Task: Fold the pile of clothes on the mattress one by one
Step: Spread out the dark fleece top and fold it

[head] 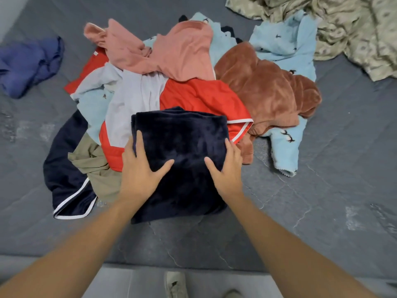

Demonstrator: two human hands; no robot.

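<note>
Navy fleece garment (pixel 180 151) lies folded at the near edge of the pile (pixel 193 67) on the mattress (pixel 322 201). I have my left hand (pixel 140 166) and right hand (pixel 227 168) flat on its sides, fingers straight and thumbs spread, gripping nothing, apparently pressing the fold flat.

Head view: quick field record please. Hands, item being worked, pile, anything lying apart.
left hand: fingers straight, pressing flat on navy fleece
right hand: same, on its right side
navy fleece: folded, at the pile's near edge, partly over the red shorts
pile: unfolded; pink top, brown fleece, light blue garment among others
apart: blue garment far left, patterned sheet far right
surface: grey mattress
</note>
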